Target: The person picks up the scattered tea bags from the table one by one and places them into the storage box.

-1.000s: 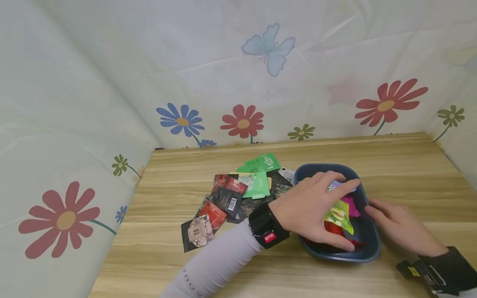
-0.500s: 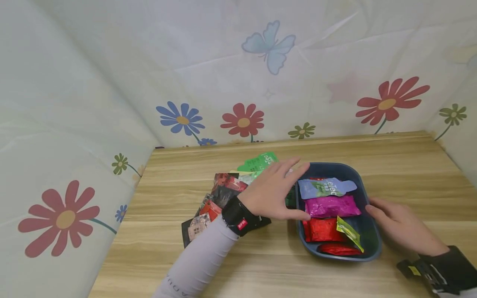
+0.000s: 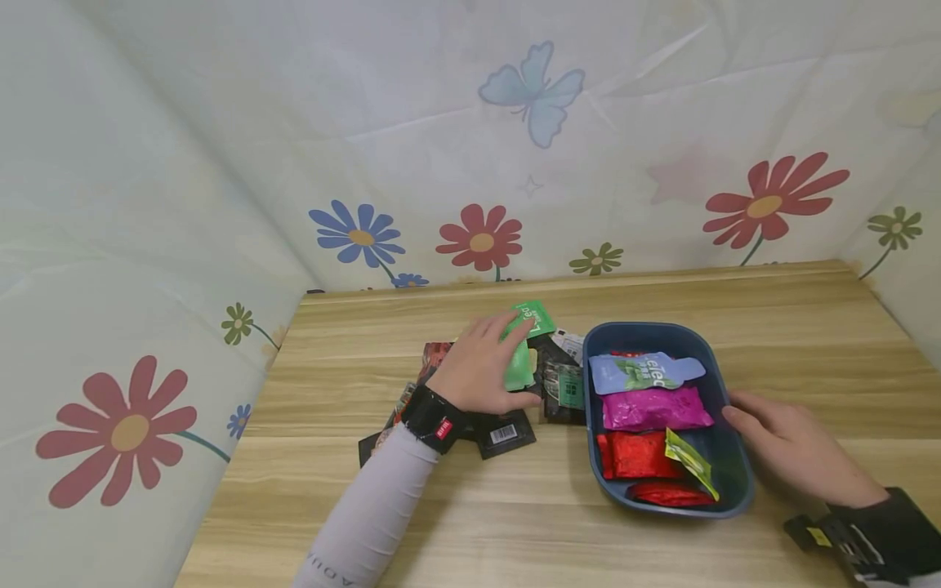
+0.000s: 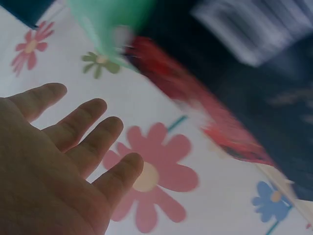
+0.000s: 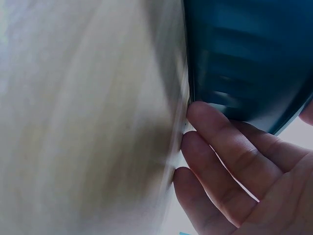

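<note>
Finding a green packet (image 3: 519, 369) on a heap of mixed packets (image 3: 506, 434) on the worktop (image 3: 500, 531), left of the blue tub (image 3: 728, 453), partly covered by the left grip (image 3: 474, 367), spread-fingered, holding nothing. If pinched, could drag neighbours along, because of overlapping edges. Farther out, seeing the right grip (image 3: 790, 445) loose-fingered against the tub, not clasping; if bumped, might let it skid, toppling the tilted yellow packet (image 3: 691, 462).

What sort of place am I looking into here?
Likely a small makeshift work booth, though what lies beyond is hidden: flower-printed sheeting encloses the wood-grain tabletop at the back and both sides, and a dark blue tub of packets stands on it.
</note>
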Tool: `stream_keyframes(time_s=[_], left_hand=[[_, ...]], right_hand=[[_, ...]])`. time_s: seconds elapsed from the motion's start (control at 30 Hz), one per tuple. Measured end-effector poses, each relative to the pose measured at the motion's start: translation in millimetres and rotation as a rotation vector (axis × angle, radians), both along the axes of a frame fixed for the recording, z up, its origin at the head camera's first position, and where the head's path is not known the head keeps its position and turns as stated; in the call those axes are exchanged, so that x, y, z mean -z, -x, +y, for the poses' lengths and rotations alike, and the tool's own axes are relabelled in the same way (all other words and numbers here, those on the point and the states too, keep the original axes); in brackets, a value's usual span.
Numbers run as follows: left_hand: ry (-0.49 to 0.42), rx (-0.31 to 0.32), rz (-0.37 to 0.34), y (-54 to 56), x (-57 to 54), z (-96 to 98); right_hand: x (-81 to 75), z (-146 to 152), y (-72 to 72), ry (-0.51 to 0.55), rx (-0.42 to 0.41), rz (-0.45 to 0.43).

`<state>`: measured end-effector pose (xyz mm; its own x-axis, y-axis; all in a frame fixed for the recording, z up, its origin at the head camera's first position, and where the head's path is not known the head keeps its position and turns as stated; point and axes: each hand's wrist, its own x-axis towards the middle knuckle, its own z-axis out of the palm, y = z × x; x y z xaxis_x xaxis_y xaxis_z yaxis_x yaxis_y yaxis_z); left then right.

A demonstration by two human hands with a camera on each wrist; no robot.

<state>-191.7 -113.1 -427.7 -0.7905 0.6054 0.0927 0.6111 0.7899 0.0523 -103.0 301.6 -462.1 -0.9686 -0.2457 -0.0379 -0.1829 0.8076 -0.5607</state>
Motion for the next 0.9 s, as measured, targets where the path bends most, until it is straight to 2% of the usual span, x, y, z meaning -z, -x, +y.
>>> stream_keyframes(time_s=[0.33,0.53,0.73,0.9], left_hand=[[0.018,-0.075,-0.057,3.2,15.5,-18.8],[0.021,-0.11,-0.077,3.9,16.2,-21.8],[0.047,-0.107,-0.055,5.6,14.9,-20.9],[0.034,-0.095,-0.036,8.7,17.8,-19.0]], right_hand=[[0.0,-2,-0.6,-0.002,0.011,-0.033],[-2.9,-3,1.4,-0.008,0.008,-0.035],[-3.6,-4,0.6,-0.006,0.007,-0.037],[-2.6,-2,-2.0,-0.01,0.012,-0.038]])
